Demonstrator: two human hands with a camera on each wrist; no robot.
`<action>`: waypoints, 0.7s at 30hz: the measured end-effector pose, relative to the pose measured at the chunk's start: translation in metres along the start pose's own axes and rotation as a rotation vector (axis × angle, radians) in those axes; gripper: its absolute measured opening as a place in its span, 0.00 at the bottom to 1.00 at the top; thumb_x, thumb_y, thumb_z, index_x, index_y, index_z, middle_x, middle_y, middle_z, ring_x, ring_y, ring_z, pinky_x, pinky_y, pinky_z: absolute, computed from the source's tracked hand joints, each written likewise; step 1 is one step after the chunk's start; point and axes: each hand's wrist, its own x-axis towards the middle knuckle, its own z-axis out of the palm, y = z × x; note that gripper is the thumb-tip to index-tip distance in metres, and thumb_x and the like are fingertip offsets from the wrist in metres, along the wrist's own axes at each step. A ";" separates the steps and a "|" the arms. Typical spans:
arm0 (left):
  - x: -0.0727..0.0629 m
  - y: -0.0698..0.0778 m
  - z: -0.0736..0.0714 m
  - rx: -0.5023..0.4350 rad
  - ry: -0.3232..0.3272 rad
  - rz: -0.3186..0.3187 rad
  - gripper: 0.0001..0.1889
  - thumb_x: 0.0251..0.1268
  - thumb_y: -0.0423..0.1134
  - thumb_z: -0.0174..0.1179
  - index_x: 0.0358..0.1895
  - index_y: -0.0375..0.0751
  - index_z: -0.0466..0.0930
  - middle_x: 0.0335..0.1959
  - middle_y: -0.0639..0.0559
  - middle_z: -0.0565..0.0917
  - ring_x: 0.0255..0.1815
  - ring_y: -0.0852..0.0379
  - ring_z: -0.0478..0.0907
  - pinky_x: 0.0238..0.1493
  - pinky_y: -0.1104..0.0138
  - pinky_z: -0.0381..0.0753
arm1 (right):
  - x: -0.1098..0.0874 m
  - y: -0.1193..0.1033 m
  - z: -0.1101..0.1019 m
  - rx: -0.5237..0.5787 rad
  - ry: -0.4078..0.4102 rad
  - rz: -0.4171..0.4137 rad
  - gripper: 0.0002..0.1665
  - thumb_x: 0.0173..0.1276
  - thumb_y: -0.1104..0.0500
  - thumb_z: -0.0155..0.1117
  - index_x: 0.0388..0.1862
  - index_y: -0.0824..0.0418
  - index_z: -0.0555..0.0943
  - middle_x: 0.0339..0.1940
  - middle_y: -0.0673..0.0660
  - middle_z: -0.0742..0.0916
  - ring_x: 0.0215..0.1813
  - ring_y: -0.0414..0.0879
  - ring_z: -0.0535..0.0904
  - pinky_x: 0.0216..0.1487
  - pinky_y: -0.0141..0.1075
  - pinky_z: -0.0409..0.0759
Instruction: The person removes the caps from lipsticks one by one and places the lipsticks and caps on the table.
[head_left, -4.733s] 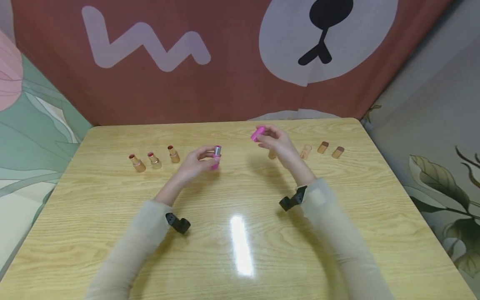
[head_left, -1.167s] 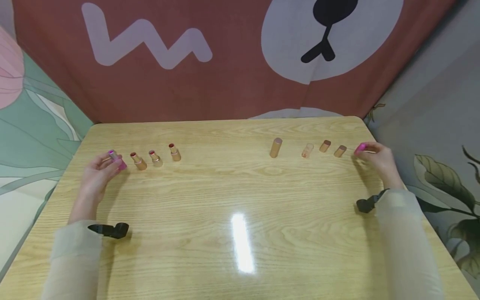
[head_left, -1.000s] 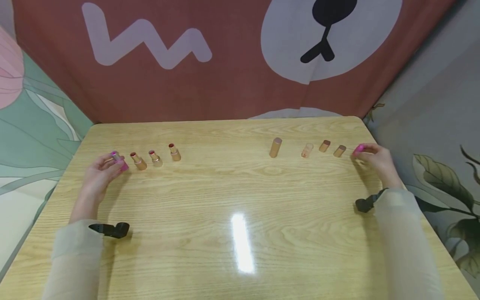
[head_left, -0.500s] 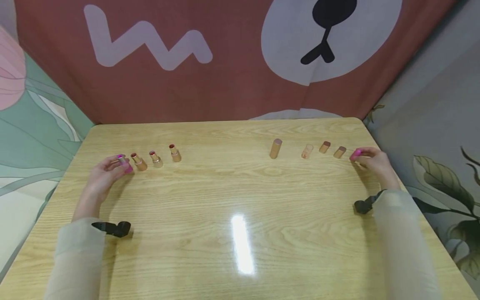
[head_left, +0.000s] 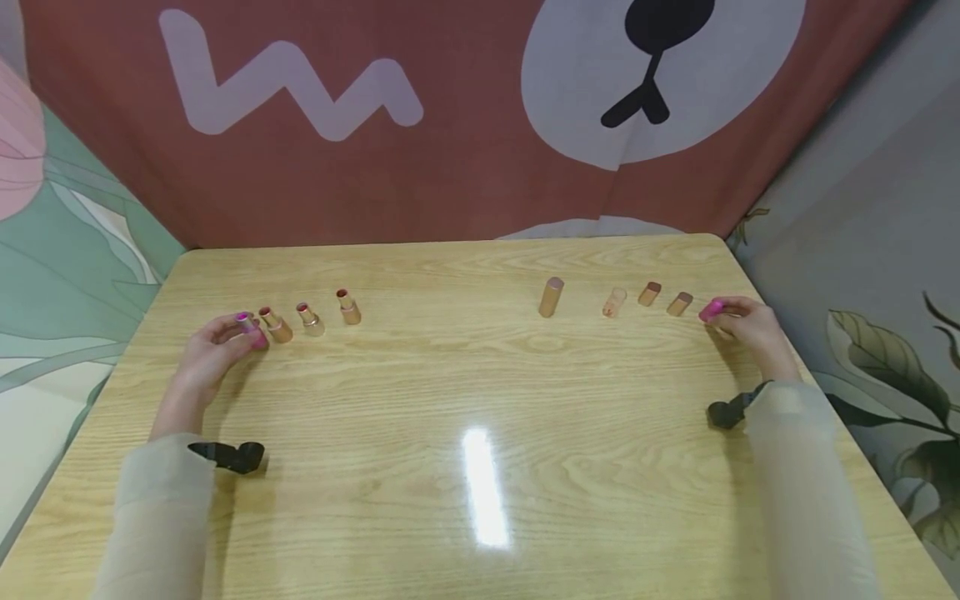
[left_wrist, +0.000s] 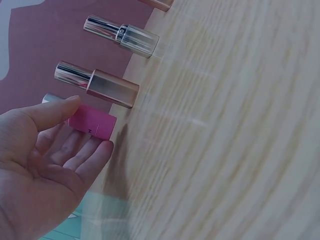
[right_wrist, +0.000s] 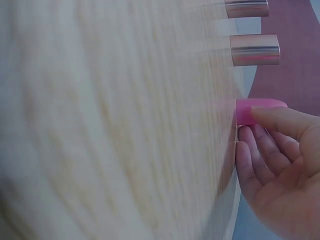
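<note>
My left hand (head_left: 213,348) pinches an uncapped pink lipstick (left_wrist: 95,122) with a silver collar, at the left end of a row of lipsticks. Right beside it stands a rose-gold lipstick (left_wrist: 112,89); a clear-based one (left_wrist: 139,41) comes after that. At the far right my right hand (head_left: 756,332) pinches a pink lipstick cap (right_wrist: 246,111) between thumb and fingers, its rim right at the tabletop. The nearest upright cap is a rose-gold one (right_wrist: 255,50), a short way to its left in the head view.
Another gold lipstick (head_left: 348,308) ends the left row. On the right stand a tall gold tube (head_left: 551,297), a clear cap (head_left: 614,302) and a brown-gold cap (head_left: 649,293). A red-brown cloth (head_left: 465,183) hangs behind the wooden table (head_left: 390,458).
Both hands have moved from the middle out to the table's opposite sides, with lipstick and cap. In the last second the left hand edged right and nearer; the right hand came slightly left and lower.
</note>
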 end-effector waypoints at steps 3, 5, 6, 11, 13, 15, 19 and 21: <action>0.001 -0.003 -0.001 0.098 0.023 -0.015 0.13 0.67 0.31 0.57 0.47 0.54 0.70 0.38 0.71 0.77 0.38 0.76 0.75 0.40 0.84 0.78 | -0.002 0.001 0.000 0.055 -0.001 -0.011 0.14 0.70 0.60 0.57 0.53 0.59 0.71 0.27 0.24 0.78 0.34 0.19 0.73 0.37 0.15 0.73; 0.002 -0.005 -0.002 0.150 0.040 -0.028 0.13 0.66 0.34 0.59 0.47 0.55 0.70 0.39 0.71 0.75 0.39 0.77 0.73 0.40 0.85 0.76 | -0.003 0.002 -0.001 0.093 -0.001 -0.009 0.12 0.69 0.62 0.56 0.50 0.54 0.71 0.28 0.25 0.78 0.35 0.20 0.73 0.37 0.15 0.74; 0.002 -0.006 -0.002 0.167 0.047 -0.033 0.13 0.66 0.35 0.59 0.48 0.56 0.70 0.39 0.70 0.73 0.39 0.77 0.72 0.40 0.86 0.75 | -0.003 0.002 -0.001 0.098 0.002 -0.007 0.12 0.69 0.63 0.56 0.49 0.53 0.71 0.28 0.25 0.78 0.35 0.19 0.73 0.37 0.15 0.74; 0.003 -0.008 -0.004 0.159 0.063 -0.024 0.13 0.66 0.35 0.60 0.48 0.56 0.71 0.39 0.70 0.74 0.38 0.77 0.73 0.40 0.86 0.75 | -0.002 0.003 -0.001 0.159 0.016 0.007 0.18 0.66 0.70 0.55 0.45 0.47 0.71 0.28 0.25 0.79 0.34 0.19 0.74 0.35 0.16 0.74; 0.003 -0.009 -0.004 0.149 0.065 -0.019 0.13 0.66 0.34 0.59 0.47 0.56 0.71 0.39 0.70 0.74 0.38 0.77 0.75 0.40 0.86 0.76 | -0.002 0.003 -0.001 0.186 0.033 0.020 0.20 0.64 0.72 0.55 0.46 0.48 0.72 0.27 0.26 0.80 0.34 0.19 0.75 0.34 0.16 0.75; 0.003 -0.009 -0.005 0.132 0.065 -0.021 0.13 0.66 0.33 0.59 0.48 0.55 0.71 0.39 0.69 0.75 0.37 0.77 0.76 0.41 0.86 0.76 | -0.003 0.003 -0.002 0.196 0.052 0.034 0.21 0.63 0.73 0.54 0.49 0.51 0.73 0.27 0.26 0.80 0.33 0.19 0.76 0.34 0.17 0.75; 0.003 -0.010 -0.006 0.110 0.061 -0.031 0.13 0.66 0.33 0.59 0.49 0.53 0.71 0.40 0.68 0.76 0.37 0.76 0.77 0.42 0.86 0.76 | -0.003 0.001 -0.003 0.245 0.098 0.078 0.25 0.62 0.75 0.53 0.56 0.57 0.73 0.27 0.27 0.81 0.33 0.20 0.78 0.33 0.18 0.76; 0.003 -0.010 -0.007 0.096 0.052 -0.027 0.13 0.66 0.33 0.58 0.49 0.53 0.71 0.40 0.68 0.76 0.37 0.76 0.78 0.42 0.86 0.76 | -0.003 0.001 -0.002 0.257 0.114 0.085 0.26 0.63 0.74 0.52 0.60 0.60 0.71 0.29 0.28 0.80 0.33 0.21 0.78 0.33 0.18 0.77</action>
